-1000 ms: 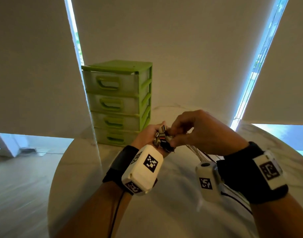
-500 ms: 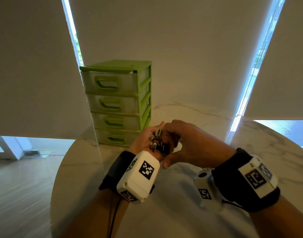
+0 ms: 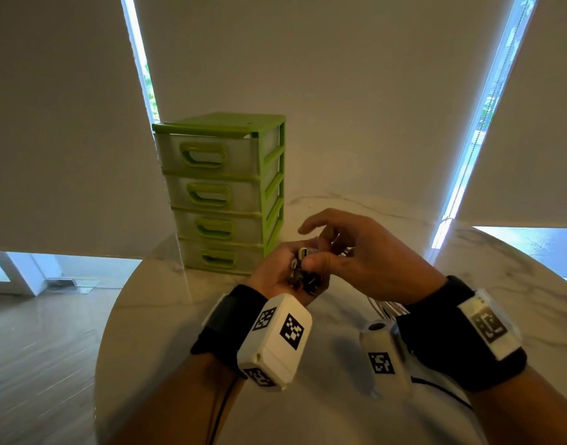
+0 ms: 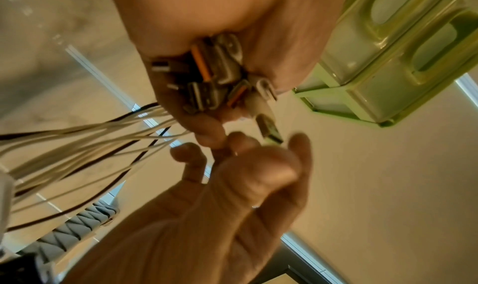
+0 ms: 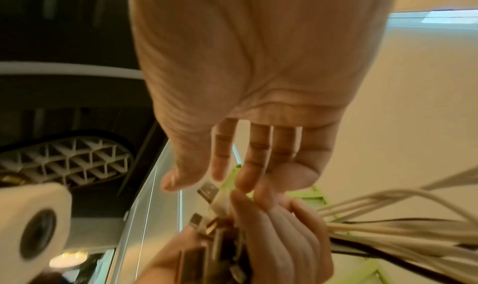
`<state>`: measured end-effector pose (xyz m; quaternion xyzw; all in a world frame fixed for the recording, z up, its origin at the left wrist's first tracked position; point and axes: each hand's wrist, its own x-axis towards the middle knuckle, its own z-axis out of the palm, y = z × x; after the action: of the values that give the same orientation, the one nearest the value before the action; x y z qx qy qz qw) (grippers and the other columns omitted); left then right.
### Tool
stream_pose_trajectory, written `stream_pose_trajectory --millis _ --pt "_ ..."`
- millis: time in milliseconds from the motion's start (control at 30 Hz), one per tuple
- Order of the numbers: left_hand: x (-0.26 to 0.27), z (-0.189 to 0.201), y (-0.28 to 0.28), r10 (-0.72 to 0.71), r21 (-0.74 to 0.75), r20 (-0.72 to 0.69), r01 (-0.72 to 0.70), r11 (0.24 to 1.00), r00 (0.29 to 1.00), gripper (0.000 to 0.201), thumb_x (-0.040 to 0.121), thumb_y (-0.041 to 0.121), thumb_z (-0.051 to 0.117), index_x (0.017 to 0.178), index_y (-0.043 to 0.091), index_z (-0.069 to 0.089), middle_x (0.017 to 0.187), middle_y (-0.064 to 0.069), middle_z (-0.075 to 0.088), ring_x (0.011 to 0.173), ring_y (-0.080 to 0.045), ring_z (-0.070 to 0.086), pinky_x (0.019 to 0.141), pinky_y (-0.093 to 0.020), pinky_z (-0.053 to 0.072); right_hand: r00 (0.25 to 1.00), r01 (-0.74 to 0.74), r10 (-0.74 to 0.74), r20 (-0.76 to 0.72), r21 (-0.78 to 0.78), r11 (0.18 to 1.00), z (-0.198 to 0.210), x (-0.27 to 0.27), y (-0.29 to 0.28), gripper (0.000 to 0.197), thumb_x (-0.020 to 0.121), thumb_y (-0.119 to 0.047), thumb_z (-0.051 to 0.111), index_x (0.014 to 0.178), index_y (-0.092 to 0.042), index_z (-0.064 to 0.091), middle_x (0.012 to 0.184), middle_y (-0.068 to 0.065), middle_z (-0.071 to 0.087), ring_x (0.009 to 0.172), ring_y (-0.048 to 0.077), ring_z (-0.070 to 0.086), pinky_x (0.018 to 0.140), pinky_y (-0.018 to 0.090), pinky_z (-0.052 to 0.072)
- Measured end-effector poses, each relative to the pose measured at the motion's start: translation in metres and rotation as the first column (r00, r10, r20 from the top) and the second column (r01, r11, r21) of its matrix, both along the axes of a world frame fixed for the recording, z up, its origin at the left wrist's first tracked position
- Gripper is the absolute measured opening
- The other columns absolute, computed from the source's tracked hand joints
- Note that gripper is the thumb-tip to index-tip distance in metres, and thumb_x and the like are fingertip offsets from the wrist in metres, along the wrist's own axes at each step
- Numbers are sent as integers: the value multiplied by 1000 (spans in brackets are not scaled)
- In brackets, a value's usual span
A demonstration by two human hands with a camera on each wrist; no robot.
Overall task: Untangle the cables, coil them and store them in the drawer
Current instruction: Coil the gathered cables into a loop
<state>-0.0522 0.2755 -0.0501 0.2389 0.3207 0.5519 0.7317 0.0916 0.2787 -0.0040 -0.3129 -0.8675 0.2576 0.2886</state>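
Note:
My left hand [image 3: 280, 271] grips a bundle of cable plugs [image 3: 303, 271], their metal ends sticking up out of the fist [image 4: 212, 77]. One white USB plug [image 4: 266, 122] juts above the rest. White and black cables [image 4: 77, 141] trail from the fist to the right, under my right wrist [image 3: 385, 306]. My right hand [image 3: 320, 242] hovers over the bundle with loosely spread fingers [image 5: 256, 155]; its thumb and fingertips lie right beside the white USB plug [image 5: 210, 192], with no clear pinch on it. The green drawer unit [image 3: 221, 194] stands just behind, all its drawers closed.
Both hands are above a round marble table [image 3: 308, 412]; its left edge drops to a wooden floor [image 3: 35, 348]. Roller blinds [image 3: 340, 75] hang close behind the table and the drawer unit.
My right hand was closed over the plug bundle; its fingers have now lifted and spread, index raised. The left hand keeps its grip in about the same place.

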Motion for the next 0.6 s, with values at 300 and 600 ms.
stream_pose_trajectory --millis 300,600 --pt "1 -3 -3 -13 10 44 13 1000 999 20 74 19 59 80 3 69 83 -11 63 80 -19 64 72 -26 54 993 113 -115 13 110 987 -14 -14 -1 8 77 -35 75 84 -37 72 87 -16 62 83 4 56 76 22 47" --pt "-7 -3 6 -38 8 -27 38 999 999 19 66 23 65 75 8 59 75 -5 51 72 -12 45 60 -20 43 982 10 -27 188 88 996 -11 -12 -5 47 62 -42 85 93 -38 50 93 -17 49 83 4 49 70 17 41"
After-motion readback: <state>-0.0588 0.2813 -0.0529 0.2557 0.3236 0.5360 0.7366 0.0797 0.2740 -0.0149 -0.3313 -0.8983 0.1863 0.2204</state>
